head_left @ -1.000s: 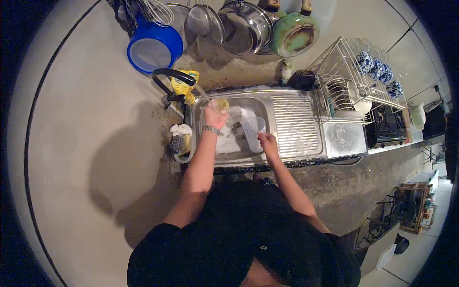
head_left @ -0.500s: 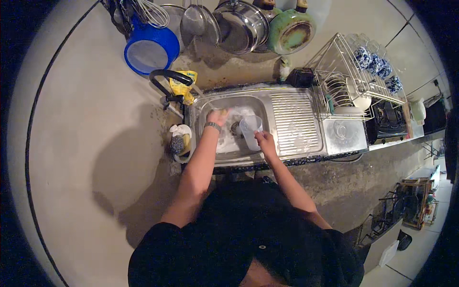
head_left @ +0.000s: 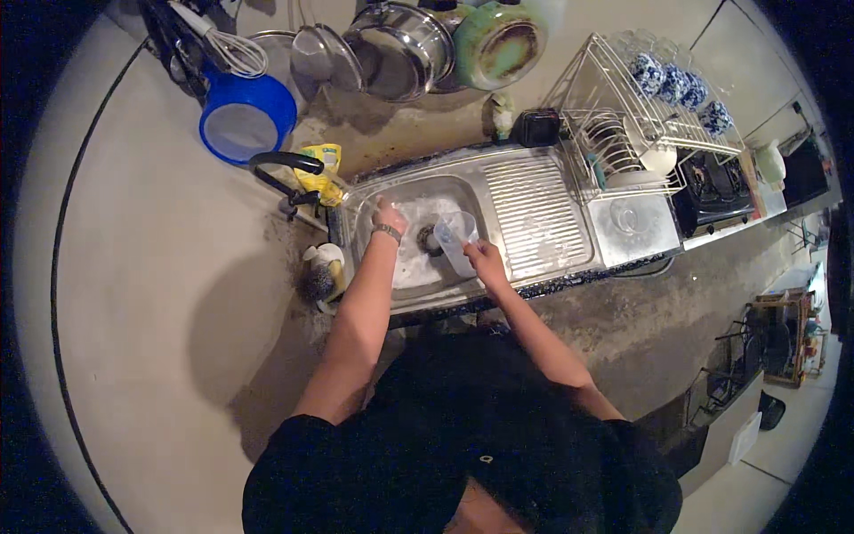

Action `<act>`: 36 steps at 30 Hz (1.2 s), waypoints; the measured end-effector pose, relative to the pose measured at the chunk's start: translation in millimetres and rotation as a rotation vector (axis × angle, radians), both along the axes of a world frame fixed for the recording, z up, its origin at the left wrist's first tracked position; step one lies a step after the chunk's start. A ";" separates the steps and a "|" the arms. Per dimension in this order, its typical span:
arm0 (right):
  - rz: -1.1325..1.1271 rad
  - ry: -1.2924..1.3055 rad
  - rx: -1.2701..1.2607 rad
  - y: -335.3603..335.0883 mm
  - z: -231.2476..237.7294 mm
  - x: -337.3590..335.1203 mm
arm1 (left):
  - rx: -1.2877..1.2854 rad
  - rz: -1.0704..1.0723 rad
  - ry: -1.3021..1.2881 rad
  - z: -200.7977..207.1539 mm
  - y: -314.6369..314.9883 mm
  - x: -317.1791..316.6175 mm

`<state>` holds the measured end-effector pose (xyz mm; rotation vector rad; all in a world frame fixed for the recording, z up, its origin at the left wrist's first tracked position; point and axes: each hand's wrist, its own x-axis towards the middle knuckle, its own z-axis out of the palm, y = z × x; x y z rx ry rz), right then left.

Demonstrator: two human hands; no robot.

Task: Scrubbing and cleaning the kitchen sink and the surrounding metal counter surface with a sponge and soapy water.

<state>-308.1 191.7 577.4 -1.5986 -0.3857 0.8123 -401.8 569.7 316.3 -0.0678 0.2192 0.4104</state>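
A: Found the jug (head_left: 455,247)?
B: In or over the sink (head_left: 418,289), touching the right hand (head_left: 483,258) on its left, well right of the left hand (head_left: 389,217).
A: Got the long axis?
B: Roughly near-to-far; can't judge tilt.
A: Grips?
B: Right, clamped on jug; left, can't tell.

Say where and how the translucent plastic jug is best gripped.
Probably the right side of the translucent plastic jug, approached from the person's right, where the right hand grips it: the body looks broad, and that side lies nearest that arm. The hand hides any handle.
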 end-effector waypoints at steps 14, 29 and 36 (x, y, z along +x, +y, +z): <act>0.126 -0.116 -0.116 11.0 -27.3 -1.4 | 0.086 0.204 0.515 142.5 -55.0 -13.0; 0.121 -0.274 -0.100 1.8 -15.4 -10.4 | 1.351 -0.222 0.714 172.7 -60.6 -12.4; 0.213 -0.367 -0.179 19.2 -30.0 -18.7 | 0.354 -0.151 0.668 223.8 -100.5 -9.3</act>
